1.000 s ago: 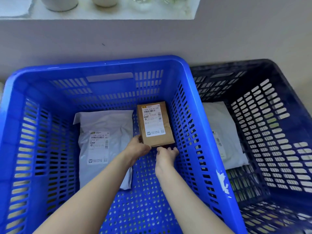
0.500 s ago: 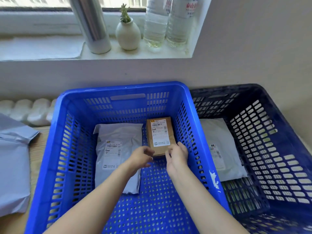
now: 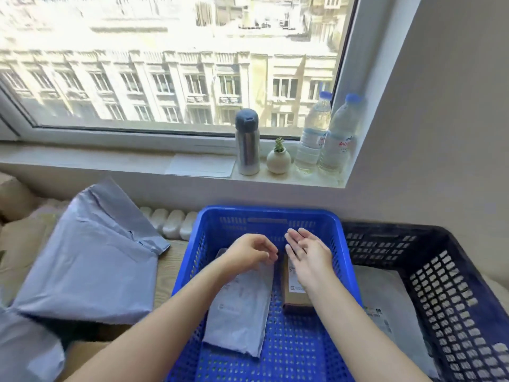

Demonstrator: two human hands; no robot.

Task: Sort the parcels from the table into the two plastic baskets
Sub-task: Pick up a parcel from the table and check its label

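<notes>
The bright blue basket (image 3: 264, 213) holds a grey poly mailer (image 3: 239, 307) on the left and a small brown cardboard box (image 3: 292, 296) on the right. The dark navy basket (image 3: 451, 244) to its right holds a grey mailer (image 3: 385, 304) with a label. My left hand (image 3: 250, 250) hovers above the blue basket with fingers loosely curled, holding nothing. My right hand (image 3: 308, 252) hovers over the brown box with fingers straight, apart from it. A large blue-grey mailer (image 3: 91, 260) lies on the wooden table at the left.
Another grey mailer (image 3: 24, 351) lies at the bottom left corner. The window sill behind the baskets carries a steel flask (image 3: 248, 144), a small potted plant (image 3: 278, 158) and two water bottles (image 3: 325, 139). A white radiator (image 3: 170, 221) runs behind the table.
Both hands have lifted off the brown box, which stays in the blue basket. The view has tilted up and back, bringing the window and the table's mailers into sight.
</notes>
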